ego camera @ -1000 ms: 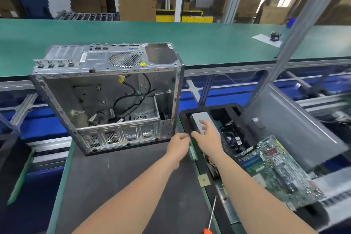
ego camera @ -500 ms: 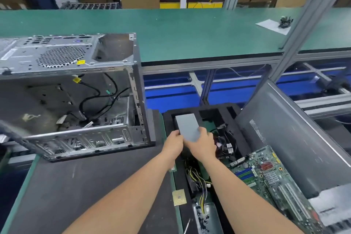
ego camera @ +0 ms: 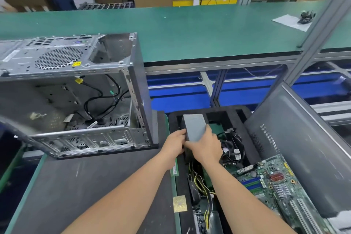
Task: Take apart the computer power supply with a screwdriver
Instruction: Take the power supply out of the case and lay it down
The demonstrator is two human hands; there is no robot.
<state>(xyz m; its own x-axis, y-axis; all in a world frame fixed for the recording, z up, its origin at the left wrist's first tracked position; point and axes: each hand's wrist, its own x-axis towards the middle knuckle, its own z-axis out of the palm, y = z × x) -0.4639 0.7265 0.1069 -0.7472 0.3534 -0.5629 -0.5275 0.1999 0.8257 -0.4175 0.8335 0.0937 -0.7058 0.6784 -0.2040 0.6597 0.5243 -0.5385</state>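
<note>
Head view: left hand (ego camera: 173, 143), right hand (ego camera: 206, 147) grip power supply (ego camera: 194, 125) between them.

Dark bench mat (ego camera: 76, 186) under open computer case (ego camera: 79, 89)

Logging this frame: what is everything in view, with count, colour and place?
conveyor belt: one, green, across the back
mat: one, dark grey, near left
tray: one, black, right of the mat
computer case: one, silver, open, on the mat
power supply: one, grey, held above the tray's far end
motherboard: one, green, near right
side panel: one, grey, tilted, right of the tray
cables: one bundle, yellow and black, in the tray
paper sheet: one, white, on the belt, far right
left hand: one, bare, holding the power supply's left side
right hand: one, bare, holding its near end
</note>
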